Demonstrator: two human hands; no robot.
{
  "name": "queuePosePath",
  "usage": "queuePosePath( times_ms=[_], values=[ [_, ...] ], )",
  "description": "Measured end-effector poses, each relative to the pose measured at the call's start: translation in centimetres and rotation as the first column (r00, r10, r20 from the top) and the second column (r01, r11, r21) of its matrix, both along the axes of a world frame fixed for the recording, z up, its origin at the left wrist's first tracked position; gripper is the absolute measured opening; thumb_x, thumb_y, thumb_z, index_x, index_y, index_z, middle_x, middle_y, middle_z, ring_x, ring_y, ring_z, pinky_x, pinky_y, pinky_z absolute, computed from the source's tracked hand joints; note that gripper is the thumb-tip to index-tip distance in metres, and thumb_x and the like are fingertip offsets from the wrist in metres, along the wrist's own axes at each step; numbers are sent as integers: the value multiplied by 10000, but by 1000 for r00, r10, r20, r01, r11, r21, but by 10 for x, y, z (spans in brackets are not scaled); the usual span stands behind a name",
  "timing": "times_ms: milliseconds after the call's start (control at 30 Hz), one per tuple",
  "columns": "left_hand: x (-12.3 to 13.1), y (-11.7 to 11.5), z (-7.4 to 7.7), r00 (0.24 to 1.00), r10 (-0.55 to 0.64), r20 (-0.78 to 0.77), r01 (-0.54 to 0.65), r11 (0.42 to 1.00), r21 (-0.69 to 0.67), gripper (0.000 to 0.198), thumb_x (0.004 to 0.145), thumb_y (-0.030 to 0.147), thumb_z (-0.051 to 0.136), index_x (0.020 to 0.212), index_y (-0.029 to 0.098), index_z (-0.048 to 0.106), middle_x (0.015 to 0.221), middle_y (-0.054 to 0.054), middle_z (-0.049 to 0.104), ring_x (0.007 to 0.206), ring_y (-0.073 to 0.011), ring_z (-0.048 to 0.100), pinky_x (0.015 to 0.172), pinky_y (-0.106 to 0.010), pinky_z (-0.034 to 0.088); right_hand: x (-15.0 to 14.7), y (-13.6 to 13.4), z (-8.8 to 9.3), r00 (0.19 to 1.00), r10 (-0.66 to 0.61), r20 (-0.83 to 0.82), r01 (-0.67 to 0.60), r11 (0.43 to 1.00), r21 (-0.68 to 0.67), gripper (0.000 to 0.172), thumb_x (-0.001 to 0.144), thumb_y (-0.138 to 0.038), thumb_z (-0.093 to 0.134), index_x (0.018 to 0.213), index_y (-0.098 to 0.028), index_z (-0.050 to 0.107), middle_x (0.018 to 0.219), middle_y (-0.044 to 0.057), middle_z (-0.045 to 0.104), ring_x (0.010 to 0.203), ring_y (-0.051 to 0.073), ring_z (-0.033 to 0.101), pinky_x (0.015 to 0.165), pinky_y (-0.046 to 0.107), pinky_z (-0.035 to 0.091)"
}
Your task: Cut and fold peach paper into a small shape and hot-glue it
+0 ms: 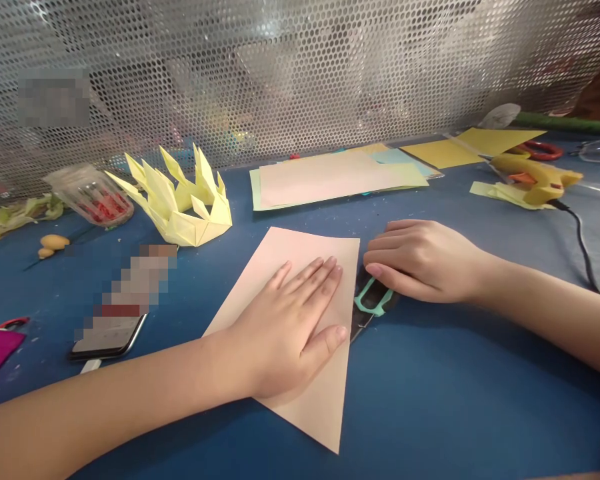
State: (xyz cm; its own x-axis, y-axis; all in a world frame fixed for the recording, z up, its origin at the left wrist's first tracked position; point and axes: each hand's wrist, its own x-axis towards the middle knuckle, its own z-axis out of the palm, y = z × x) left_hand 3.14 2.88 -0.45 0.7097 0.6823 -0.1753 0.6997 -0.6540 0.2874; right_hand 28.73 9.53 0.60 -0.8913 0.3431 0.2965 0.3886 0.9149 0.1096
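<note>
My left hand (297,317) lies flat on a folded pale pink sheet of paper (317,407), its fingers stretched toward the far right edge. The sheet comes to a point at its near end. Just right of the paper, my right hand (425,263) is curled over a pair of scissors (373,300) with black and teal handles. The thumb rests against the handles. Part of the blades shows beside the sheet's right edge, and the far part of the handles is hidden under my fingers.
Left of the paper stand a pale yellow folded-paper crown (195,223), a smartphone (110,333) and a tipped clear jar (93,197). Behind lie stacked coloured sheets (320,180). A yellow glue gun (535,177) with a black cord sits right, before a perforated metal screen (300,80).
</note>
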Motion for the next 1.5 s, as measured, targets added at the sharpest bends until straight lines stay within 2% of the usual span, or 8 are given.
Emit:
queuePosePath(
  times_ms=[267,467,667,867,1000,1200,1367,1500],
  values=[
    [1,0,-3,1000,-2,17,2,1000,29,695,1091,530,169,1655,140,58,1719,-20,-11,1606,-195,-32,1294,-500,-32,-4,-4,-2,1000,13,12,-13,1000,12,436,1094,-279,295,719,-230,512,661,17,637,573,181,507,669,335,361],
    [1,-2,-2,1000,12,22,-13,1000,26,684,1094,528,171,1657,155,63,1721,-21,4,1609,-205,-12,1290,-538,-19,-7,-6,-3,1000,31,2,-31,999,13,466,1101,-286,268,703,-232,505,642,12,615,568,178,472,666,333,345],
    [4,-6,0,996,85,18,-85,996,3,690,1093,530,179,1657,152,54,1719,-35,-6,1609,-232,-5,1284,-578,7,-4,-3,-2,999,37,9,-37,999,5,437,1095,-276,283,717,-235,499,652,11,620,570,180,481,660,331,359],
    [-4,-10,14,997,-64,-36,61,995,-74,796,1060,658,186,1650,145,38,1706,-14,-42,1607,-210,-41,1285,-545,-43,-2,-1,-10,999,18,-49,-16,999,31,426,1096,-304,261,730,-246,471,642,9,601,568,191,464,675,341,361],
    [-6,-13,15,997,-46,-65,39,994,-105,881,1012,753,139,1647,159,-2,1695,-7,-96,1603,-228,-82,1276,-577,-42,-2,0,-10,999,12,-50,-9,999,50,407,1094,-306,267,746,-248,470,644,12,599,573,198,470,688,340,371],
    [1,-11,6,997,45,-56,-49,997,-65,872,1025,720,109,1646,120,-10,1697,-33,-93,1604,-266,-68,1263,-641,0,-3,0,-2,996,-74,-45,73,997,-36,259,1078,-330,355,986,-214,568,721,19,671,601,204,534,650,308,397],
    [0,-11,4,999,54,-5,-54,998,-42,855,1034,708,140,1655,128,44,1706,-50,-56,1605,-283,-46,1260,-658,4,-1,0,-4,999,-46,-18,45,999,-11,342,1082,-319,346,816,-231,541,675,15,596,588,192,471,657,307,403],
    [-2,-12,5,1000,25,14,-24,999,-38,799,1044,693,166,1663,196,69,1708,-39,-57,1602,-287,-56,1251,-682,18,-1,1,-5,998,-38,-59,38,999,10,387,1089,-330,326,777,-230,532,647,12,560,576,188,443,643,310,395]
  ],
)
